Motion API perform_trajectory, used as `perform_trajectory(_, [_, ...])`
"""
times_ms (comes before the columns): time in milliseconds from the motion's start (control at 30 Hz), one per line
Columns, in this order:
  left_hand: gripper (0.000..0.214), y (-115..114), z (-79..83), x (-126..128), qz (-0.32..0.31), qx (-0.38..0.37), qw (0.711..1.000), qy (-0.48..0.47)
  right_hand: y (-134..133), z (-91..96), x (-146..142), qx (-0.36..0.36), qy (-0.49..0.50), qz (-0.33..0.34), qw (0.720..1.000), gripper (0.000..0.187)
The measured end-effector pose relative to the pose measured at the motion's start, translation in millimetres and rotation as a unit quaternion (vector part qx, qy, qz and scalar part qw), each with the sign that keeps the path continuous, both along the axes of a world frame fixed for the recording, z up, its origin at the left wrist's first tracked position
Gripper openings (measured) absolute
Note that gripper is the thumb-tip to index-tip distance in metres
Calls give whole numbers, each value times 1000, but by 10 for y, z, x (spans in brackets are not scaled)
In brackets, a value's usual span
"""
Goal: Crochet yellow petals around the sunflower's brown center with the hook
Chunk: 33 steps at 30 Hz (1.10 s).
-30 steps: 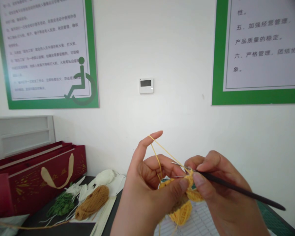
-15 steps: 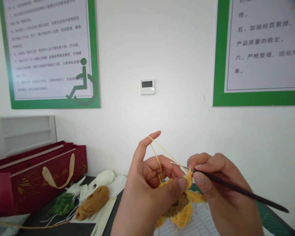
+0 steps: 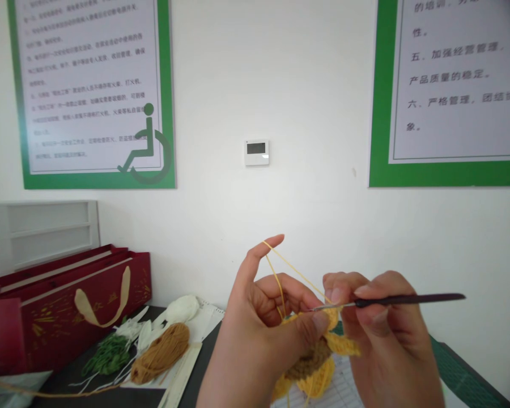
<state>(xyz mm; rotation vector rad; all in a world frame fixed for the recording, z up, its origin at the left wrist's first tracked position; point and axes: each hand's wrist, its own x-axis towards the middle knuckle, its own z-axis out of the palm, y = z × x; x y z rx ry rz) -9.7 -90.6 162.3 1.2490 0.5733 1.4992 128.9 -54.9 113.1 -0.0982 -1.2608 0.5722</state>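
Observation:
My left hand (image 3: 263,334) pinches a crocheted piece (image 3: 310,362) between thumb and fingers; it has a brown centre and yellow petal-like edges. Over its raised index finger runs a strand of yellow yarn (image 3: 300,268), stretched down to the work. My right hand (image 3: 391,340) grips a crochet hook (image 3: 408,299) with a dark handle, held nearly level. The metal tip lies at the yellow stitches beside my left thumb; whether it sits inside a loop I cannot tell. Below the piece rests a yellow yarn ball (image 3: 318,379), partly hidden.
On the dark table at left lie a brown yarn skein (image 3: 161,352), green yarn (image 3: 108,354) and white yarn (image 3: 182,309). Red gift bags (image 3: 76,311) stand behind them. A green cutting mat (image 3: 463,371) and a lined paper sheet (image 3: 344,382) lie under my hands.
The hook has swung from slanting down to the right to nearly level, its handle end rising. My right fingers have shifted along it. The left hand keeps its hold on the piece.

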Motion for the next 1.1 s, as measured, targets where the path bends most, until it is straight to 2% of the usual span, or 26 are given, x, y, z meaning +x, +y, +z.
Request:
perform_trajectory(133, [92,6,2,-4,10,-2,1000,10,-10,46,114,20,-45,-51,997,4])
perform_trajectory(367, [86,4,-3,6,8,1,1000,12,-75,93,207,53,-82,-93,991,5])
perform_trajectory(533, [84,22,-10,19,28,3,1000,11,-134,169,253,110,-141,-173,969,16])
perform_trajectory(633, [82,51,-33,33,29,14,999,13,-163,202,297,177,-213,-251,928,31])
perform_trajectory(700, [83,64,-55,44,35,22,999,16,-172,210,309,241,-256,-327,877,34])
perform_trajectory(767, [84,60,-74,57,48,28,998,17,-170,206,297,291,-270,-413,820,29])
perform_trajectory(833, [84,42,-81,68,50,29,998,8,-158,191,268,314,-257,-471,784,26])
perform_trajectory(867, [84,31,-78,73,46,27,999,1,-148,181,252,317,-247,-476,782,27])
perform_trajectory(900, [86,21,-71,77,43,24,999,-5,-133,168,236,313,-237,-465,794,29])
perform_trajectory(967, [91,12,-48,79,45,22,999,-17,-91,131,209,269,-205,-408,848,32])
perform_trajectory(1033, [96,19,-20,74,42,9,999,-33,-32,80,185,201,-161,-319,912,29])
perform_trajectory(1100, [100,38,3,68,14,-18,998,-55,32,20,165,167,-119,-240,949,28])
